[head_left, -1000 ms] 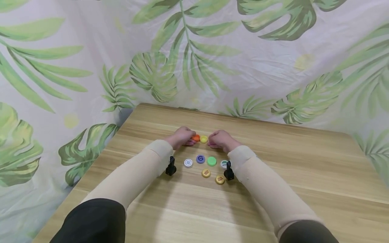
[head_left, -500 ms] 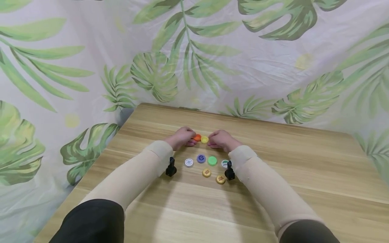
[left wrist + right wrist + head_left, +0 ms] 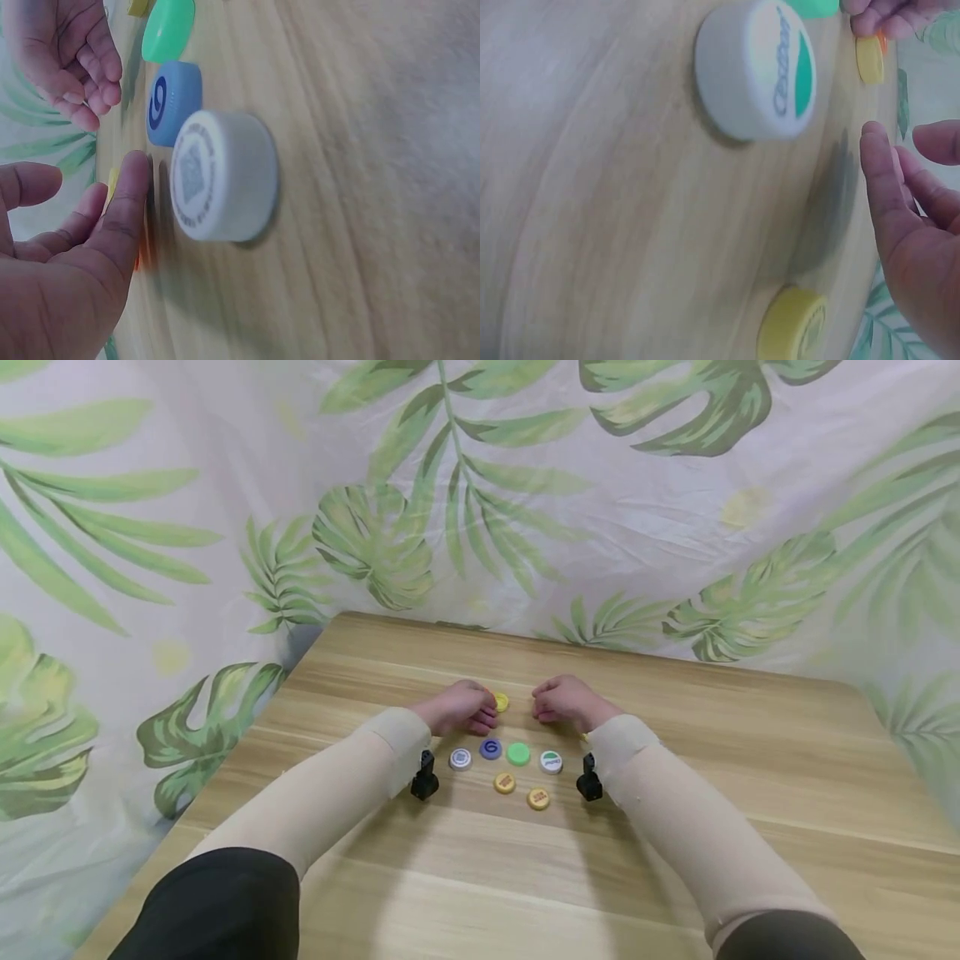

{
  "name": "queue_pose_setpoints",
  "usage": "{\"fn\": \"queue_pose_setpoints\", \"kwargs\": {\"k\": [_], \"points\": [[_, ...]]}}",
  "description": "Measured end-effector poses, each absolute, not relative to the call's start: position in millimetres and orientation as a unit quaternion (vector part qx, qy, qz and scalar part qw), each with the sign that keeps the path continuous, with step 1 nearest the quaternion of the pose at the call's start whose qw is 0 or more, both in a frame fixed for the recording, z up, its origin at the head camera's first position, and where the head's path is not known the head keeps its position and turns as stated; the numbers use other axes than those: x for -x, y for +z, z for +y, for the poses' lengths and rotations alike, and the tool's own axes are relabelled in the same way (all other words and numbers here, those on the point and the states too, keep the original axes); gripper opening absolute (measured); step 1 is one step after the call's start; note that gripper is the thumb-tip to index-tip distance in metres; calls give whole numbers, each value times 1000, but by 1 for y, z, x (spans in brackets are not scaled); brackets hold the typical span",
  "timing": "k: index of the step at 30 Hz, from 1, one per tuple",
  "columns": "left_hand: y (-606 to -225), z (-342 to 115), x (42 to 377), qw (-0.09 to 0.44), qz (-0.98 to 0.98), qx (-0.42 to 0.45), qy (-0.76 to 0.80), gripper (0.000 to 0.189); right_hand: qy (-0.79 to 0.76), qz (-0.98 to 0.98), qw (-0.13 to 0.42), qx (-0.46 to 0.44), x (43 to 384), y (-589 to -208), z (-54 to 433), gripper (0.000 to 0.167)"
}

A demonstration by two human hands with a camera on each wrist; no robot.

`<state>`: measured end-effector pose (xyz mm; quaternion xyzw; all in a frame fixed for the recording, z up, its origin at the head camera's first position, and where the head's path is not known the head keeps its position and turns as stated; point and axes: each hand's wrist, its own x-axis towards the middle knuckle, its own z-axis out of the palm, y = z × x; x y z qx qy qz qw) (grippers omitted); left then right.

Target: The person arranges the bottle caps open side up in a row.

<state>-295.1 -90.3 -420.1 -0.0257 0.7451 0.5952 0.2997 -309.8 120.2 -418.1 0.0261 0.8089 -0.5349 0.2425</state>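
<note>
In the head view my left hand [image 3: 463, 706] is beside a yellow bottle cap [image 3: 502, 702], its fingertips right at the cap. An orange cap [image 3: 141, 251] is mostly hidden behind that hand. From the left wrist, thumb and fingers show apart and loosely bent. My right hand [image 3: 567, 702] hovers to the right of the yellow cap with nothing in it; the right wrist view shows its thumb apart from relaxed fingers. Nearer me lie a white cap [image 3: 461, 759], a blue cap [image 3: 491, 748], a green cap [image 3: 518, 754] and a white-and-green cap [image 3: 551, 762].
Two gold caps [image 3: 505, 782] lie closest to me on the wooden table [image 3: 480, 877]. Another yellow cap [image 3: 791, 326] shows below the right hand in the right wrist view, mostly covered by the wrist in the head view. A leaf-print cloth [image 3: 465, 485] hangs behind the table.
My right hand has moved right, away from the yellow cap. The left hand has shifted slightly right and toward me, now covering most of the orange cap in the head view.
</note>
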Motion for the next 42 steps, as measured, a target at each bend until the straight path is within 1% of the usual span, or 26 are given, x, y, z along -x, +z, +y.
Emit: {"fn": "queue_pose_setpoints", "kwargs": {"k": [7,11,19,22,24,27,29,33,36,38,42], "points": [[-419,-86,296,306,750,18,586,29,-522,818,241,-20,306,-417,141,36],[-420,-78,294,313,746,-8,587,27,-509,824,248,3,304,-413,161,36],[-411,-46,288,327,745,-46,580,33,-470,843,260,26,302,-400,202,35],[-411,-31,288,325,741,-54,584,31,-454,852,262,24,299,-397,215,34],[-411,-21,287,326,739,-56,587,27,-446,852,273,19,296,-396,221,33],[-412,-8,286,336,735,-53,587,23,-442,845,301,11,293,-398,227,34],[-414,-3,286,346,734,-51,582,26,-446,836,320,6,291,-400,229,36],[-418,3,289,360,735,-37,573,35,-469,812,348,2,287,-407,231,34],[-419,6,289,361,735,-29,573,32,-491,796,354,-1,285,-411,234,32],[-419,7,289,360,733,-27,576,27,-497,794,351,-6,284,-413,236,35],[-417,11,289,359,732,-23,578,27,-501,794,344,-18,285,-415,236,42]]}}
